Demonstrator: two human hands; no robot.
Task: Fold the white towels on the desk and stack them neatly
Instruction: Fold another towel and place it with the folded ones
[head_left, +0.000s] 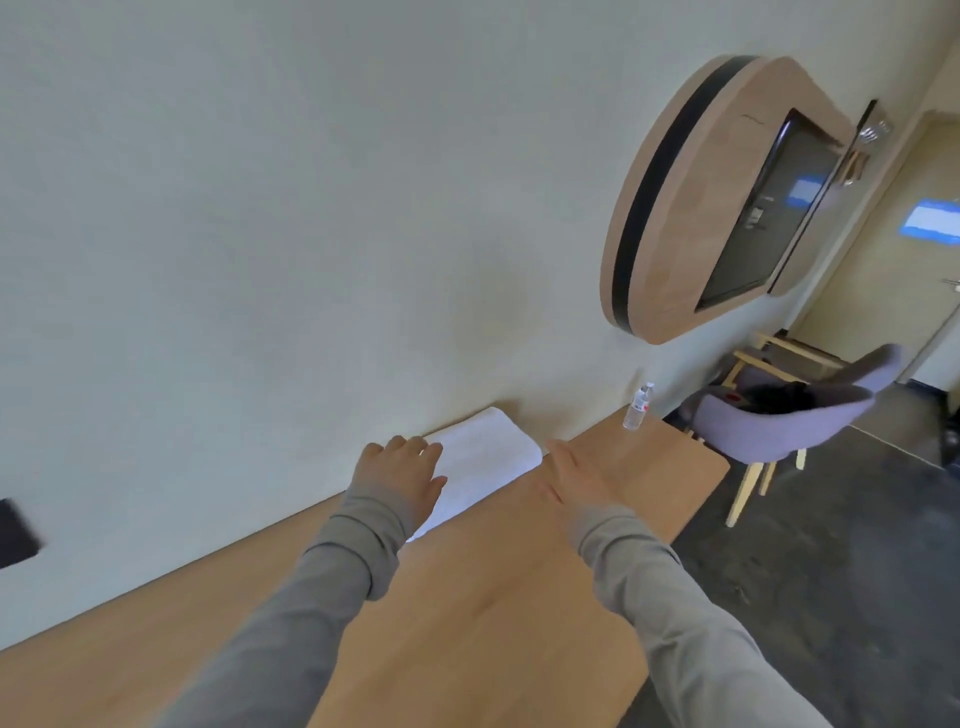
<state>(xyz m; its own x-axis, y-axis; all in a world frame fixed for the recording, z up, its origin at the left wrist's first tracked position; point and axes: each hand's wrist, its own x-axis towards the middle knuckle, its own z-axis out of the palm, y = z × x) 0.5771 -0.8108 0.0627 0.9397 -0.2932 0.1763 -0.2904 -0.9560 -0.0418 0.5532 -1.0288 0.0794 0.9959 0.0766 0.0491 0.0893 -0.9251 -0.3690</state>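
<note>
White towel, folded into a thick oblong, lies on the wood desk right against the wall. L hand rests flat on its near end w/ fingers straight & spread, gripping nothing; R hand, blurred, looks flat & released on bare desk just beside the towel. Water bottle stands near desk's far corner, grey chair beyond.
</note>
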